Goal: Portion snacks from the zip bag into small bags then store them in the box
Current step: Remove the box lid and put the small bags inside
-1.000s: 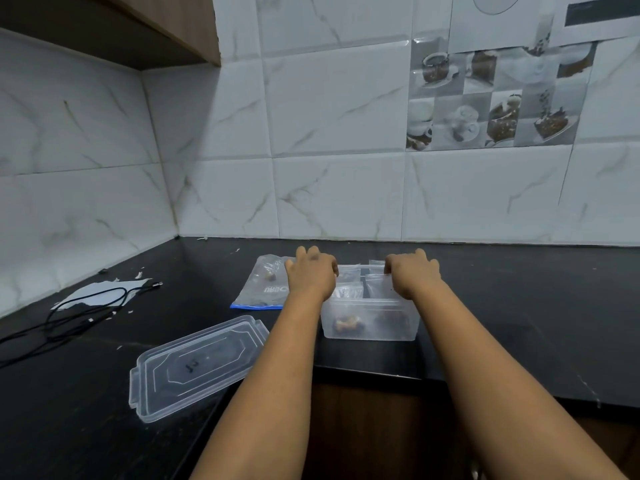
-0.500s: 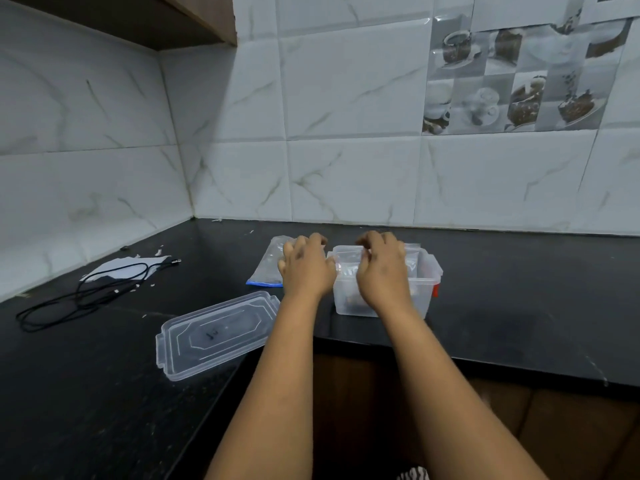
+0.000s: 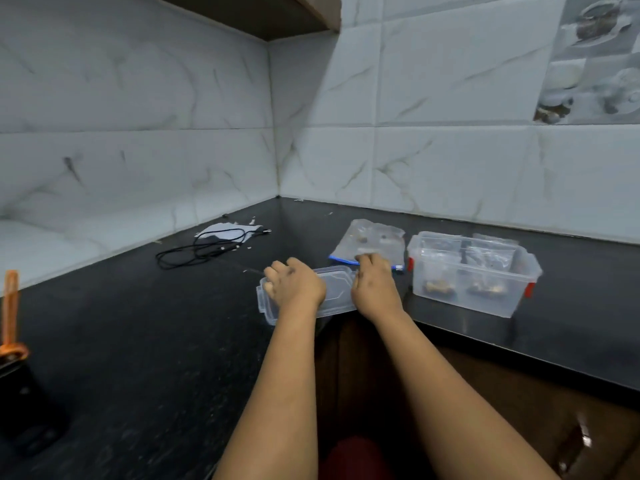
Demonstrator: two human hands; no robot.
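A clear plastic box (image 3: 474, 299) with red clips stands on the black counter at the right, with small filled bags (image 3: 488, 258) upright inside it. Left of it lies the nearly flat zip bag (image 3: 374, 242) with a blue strip. The clear lid (image 3: 334, 292) lies at the counter's front edge. My left hand (image 3: 294, 287) grips the lid's left end with curled fingers. My right hand (image 3: 374, 289) holds its right end, fingers curled over the far edge.
A coiled black cable (image 3: 204, 249) and a white paper scrap (image 3: 225, 232) lie at the back left. A dark object with an orange strap (image 3: 10, 327) stands at the far left. The counter (image 3: 138, 341) turns a corner beneath tiled walls.
Both hands have left the box and moved left onto the lid. The camera has swung left, so the box now sits at the right.
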